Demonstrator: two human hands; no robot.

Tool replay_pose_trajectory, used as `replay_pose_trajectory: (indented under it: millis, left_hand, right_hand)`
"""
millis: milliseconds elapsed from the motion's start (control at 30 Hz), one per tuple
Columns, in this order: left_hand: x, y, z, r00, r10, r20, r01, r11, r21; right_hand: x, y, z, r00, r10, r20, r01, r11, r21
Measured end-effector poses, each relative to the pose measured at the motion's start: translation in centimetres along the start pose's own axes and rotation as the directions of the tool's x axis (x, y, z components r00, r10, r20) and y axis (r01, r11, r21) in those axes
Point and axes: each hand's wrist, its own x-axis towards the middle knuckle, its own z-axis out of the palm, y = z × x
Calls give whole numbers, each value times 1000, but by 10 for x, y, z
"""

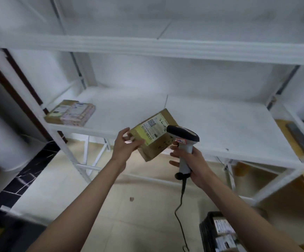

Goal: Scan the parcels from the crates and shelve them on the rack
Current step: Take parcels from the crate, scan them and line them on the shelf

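At far left, a dark brown door frame (11, 73) runs diagonally beside a white wall, with a strip of black marbled skirting (33, 170) below it. Just right of that stands the white metal rack (147, 50), its shelves filling most of the view. On the left end of the middle shelf lie two parcels side by side and touching: a flat brown cardboard parcel (57, 113) and a pale pink flat parcel (78, 115), both with white labels. These look already shelved; the remaining shelf space in view is bare.

In the centre, the left hand (127, 144) grips the near corner of a small brown cardboard box with a yellow-green shipping label (154, 137), thumb on top and fingers curled beneath, holding it tilted in the air in front of the middle shelf edge. Just right of it, the right hand (185, 160) is wrapped round the handle of a white handheld barcode scanner with a black head (183, 135), whose head sits close over the box's label. The black cable (181, 206) hangs down towards the floor.

The step in hand appears to be scanning this box; shelving it is not yet done.

At lower right, a black plastic crate (204, 231) holds more labelled parcels, so more work is left. The floor is pale beige tile (138, 224).
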Motion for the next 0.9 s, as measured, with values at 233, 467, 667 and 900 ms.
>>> replay_pose_trajectory:
  millis: [233,467,667,900]
  left_hand:
    - [34,70,-40,977,214,-7,-199,918,342]
    - [53,130,-53,961,224,161,-275,725,631]
    - [53,140,-57,965,189,184,-264,678,686]
    - [53,139,-55,960,192,203,-279,628,727]
  right_hand:
    - [16,-39,17,959,-187,213,247,918,-309]
    - [20,-44,40,879,-321,352,473,680,-561]
    - [14,-41,43,772,-424,474,635,480,-605]
    - [24,-36,31,740,-445,504,670,419,-613]
